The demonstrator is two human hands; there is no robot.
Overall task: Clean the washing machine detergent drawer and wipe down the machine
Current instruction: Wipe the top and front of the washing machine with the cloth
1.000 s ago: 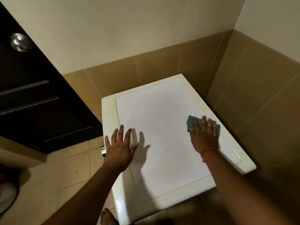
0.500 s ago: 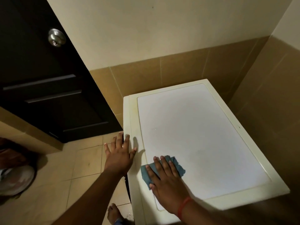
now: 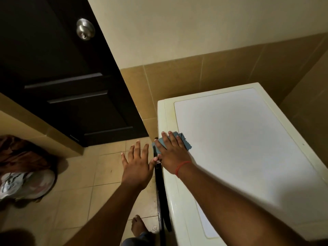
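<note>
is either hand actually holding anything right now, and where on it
Neither grips anything. The right hand presses flat, fingers straight, on the middle of the blue cloth at the washing machine top's left edge. The left hand is open and empty.

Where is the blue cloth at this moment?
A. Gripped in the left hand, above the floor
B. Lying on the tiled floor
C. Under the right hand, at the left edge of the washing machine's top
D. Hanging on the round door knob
C: the blue cloth lies under the flat right hand at the left edge of the washing machine's top, while the left hand hangs open over the floor.
</note>
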